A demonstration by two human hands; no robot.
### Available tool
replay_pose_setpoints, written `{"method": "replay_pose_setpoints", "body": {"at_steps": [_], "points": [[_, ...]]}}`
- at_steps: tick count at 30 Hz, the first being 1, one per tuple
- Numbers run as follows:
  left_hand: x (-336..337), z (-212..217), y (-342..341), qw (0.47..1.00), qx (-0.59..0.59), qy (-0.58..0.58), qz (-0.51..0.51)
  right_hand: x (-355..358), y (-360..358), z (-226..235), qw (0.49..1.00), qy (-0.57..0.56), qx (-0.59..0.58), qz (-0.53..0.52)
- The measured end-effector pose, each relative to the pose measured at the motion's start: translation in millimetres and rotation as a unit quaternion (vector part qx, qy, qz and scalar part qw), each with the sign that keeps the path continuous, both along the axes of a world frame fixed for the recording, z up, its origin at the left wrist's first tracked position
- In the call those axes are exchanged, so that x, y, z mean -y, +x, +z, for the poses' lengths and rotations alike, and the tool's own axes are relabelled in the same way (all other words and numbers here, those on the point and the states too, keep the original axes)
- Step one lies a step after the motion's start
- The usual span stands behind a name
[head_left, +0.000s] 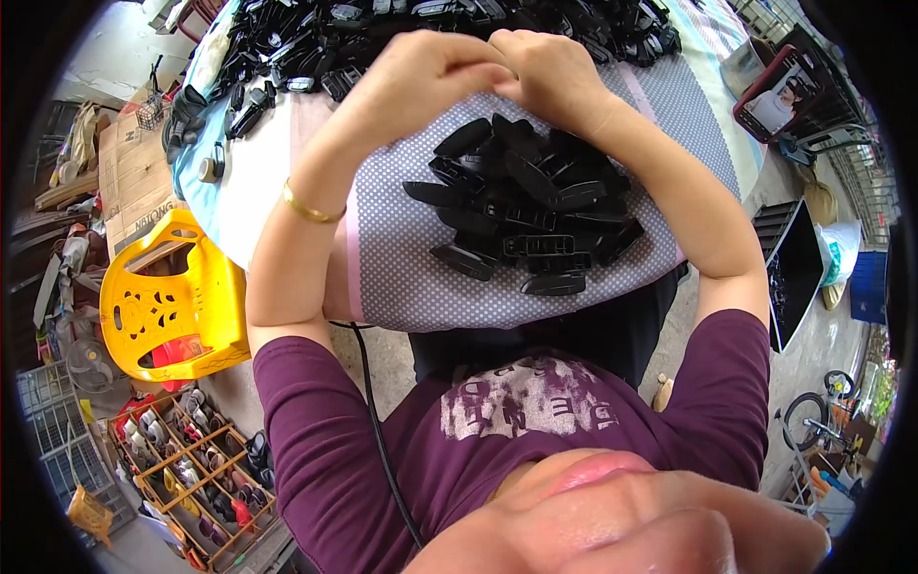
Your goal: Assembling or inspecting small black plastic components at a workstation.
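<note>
I found the near pile of elongated black pieces (545, 191) loosely heaped on the dotted tablecloth (397, 258), toward the person's side of the table. Several pieces showed smooth curved backs; others showed open, slotted frames. Beyond this pile lay a much larger heap of black parts (316, 48), spread across the far part of the table.

Between the two, the left hand (435, 72) and right hand (555, 77) met, fingers bent inward and touching or overlapping. From my remote feed I could not tell whether either held a piece, as the backs of the hands hid the fingertips. A gold-coloured bangle (313, 207) circled the left forearm.

Left of the large heap, a few black parts lay separately on the cloth. Off the table on the left, I recorded a yellow plastic chair (220, 301), a cardboard box (134, 167) and a compartmented shoe rack (191, 478). On the right stood a black crate (796, 273) and, farther off, a bicycle (811, 421).
</note>
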State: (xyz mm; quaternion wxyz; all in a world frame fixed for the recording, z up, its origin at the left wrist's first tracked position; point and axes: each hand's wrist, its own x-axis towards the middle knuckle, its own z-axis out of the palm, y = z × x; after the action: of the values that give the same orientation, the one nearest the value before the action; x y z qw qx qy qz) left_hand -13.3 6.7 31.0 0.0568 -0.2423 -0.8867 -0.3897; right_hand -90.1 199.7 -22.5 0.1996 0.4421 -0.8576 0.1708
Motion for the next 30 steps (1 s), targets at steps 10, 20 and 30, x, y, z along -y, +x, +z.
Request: {"method": "replay_pose_setpoints", "body": {"at_steps": [10, 20, 30], "points": [[0, -42, -28, 0.876, -0.300, -0.366, 0.093, -32, -15, 22, 0.987, -0.066, 0.136, -0.045], [16, -43, -36, 0.962, -0.017, 0.261, 0.077, -15, 16, 36, 0.914, -0.273, 0.278, 0.114], [25, -52, -40, 0.928, 0.065, 0.359, 0.075, -15, 23, 42, 0.932, -0.280, 0.202, 0.108]]}}
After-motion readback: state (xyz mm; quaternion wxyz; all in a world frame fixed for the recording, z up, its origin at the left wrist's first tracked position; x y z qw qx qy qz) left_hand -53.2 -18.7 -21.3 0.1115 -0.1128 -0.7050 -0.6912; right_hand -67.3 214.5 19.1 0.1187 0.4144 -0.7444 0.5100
